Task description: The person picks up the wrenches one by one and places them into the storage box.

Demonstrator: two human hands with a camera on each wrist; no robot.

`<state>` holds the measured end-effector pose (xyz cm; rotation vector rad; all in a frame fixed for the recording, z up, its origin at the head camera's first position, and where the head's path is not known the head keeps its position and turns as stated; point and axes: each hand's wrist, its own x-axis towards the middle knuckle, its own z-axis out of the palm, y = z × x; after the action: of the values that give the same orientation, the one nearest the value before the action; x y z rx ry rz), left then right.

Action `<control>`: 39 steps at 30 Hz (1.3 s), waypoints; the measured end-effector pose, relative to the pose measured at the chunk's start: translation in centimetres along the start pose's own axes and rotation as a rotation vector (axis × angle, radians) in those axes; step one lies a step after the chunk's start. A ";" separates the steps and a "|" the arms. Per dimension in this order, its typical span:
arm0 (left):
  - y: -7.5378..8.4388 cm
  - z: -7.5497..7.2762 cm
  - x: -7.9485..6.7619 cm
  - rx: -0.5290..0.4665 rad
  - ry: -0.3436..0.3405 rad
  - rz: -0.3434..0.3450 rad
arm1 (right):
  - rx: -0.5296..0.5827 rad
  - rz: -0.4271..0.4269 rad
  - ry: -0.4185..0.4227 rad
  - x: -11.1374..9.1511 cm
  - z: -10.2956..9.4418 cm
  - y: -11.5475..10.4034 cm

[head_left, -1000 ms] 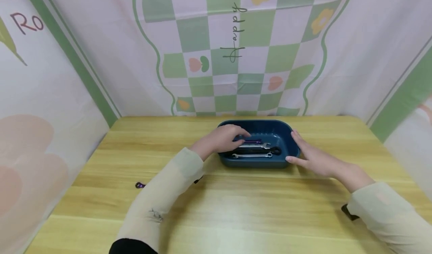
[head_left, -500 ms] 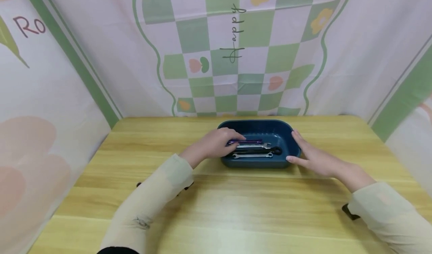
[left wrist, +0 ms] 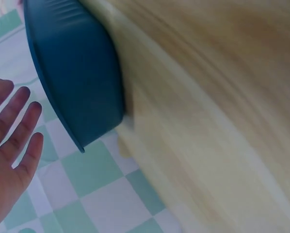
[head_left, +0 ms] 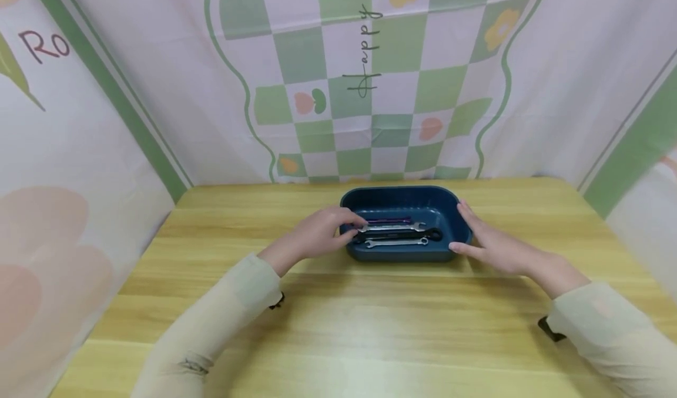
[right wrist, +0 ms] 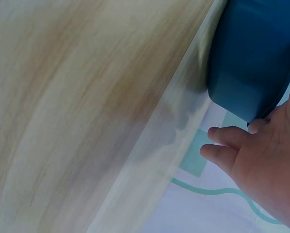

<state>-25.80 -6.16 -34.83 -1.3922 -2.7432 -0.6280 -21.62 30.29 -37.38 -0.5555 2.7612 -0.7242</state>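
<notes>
A dark blue plastic basin (head_left: 402,256) holds several wrenches lying side by side. Farthest back is a purple wrench (head_left: 394,220), then a silver wrench (head_left: 396,228), a black wrench (head_left: 407,235) and a smaller silver combination wrench (head_left: 396,243) at the front. My left hand (head_left: 319,233) hovers at the basin's left rim, its fingers spread and holding nothing; the left wrist view shows them apart from the basin wall (left wrist: 82,77). At the other end my right hand (head_left: 494,245) rests against the basin, straight fingers along its right side and thumb at the front corner.
The basin stands on a light wooden table (head_left: 338,327), near its back edge. Behind it hangs a green and white checked curtain (head_left: 370,92). Pale printed cloth (head_left: 79,151) also hangs at the left. My left sleeve (head_left: 211,321) covers part of the table.
My left hand has drawn back leftward from over the wrenches to the basin's rim. The purple wrench shows more fully now. The right hand has stayed at the right end.
</notes>
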 end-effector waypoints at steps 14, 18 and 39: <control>-0.7 0.2 -3.1 -0.016 0.078 0.010 | 0.001 -0.007 -0.010 0.3 -0.1 0.2; -0.7 -0.2 -3.7 -0.010 0.086 0.005 | 0.005 -0.006 -0.014 0.2 -0.2 0.1; -0.3 -0.4 -8.0 0.034 -0.045 -0.062 | 0.013 0.005 -0.018 0.1 -0.2 0.1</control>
<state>-21.24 -12.62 -36.00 -1.3358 -2.8282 -0.5561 -21.83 30.37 -37.28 -0.5502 2.7386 -0.7316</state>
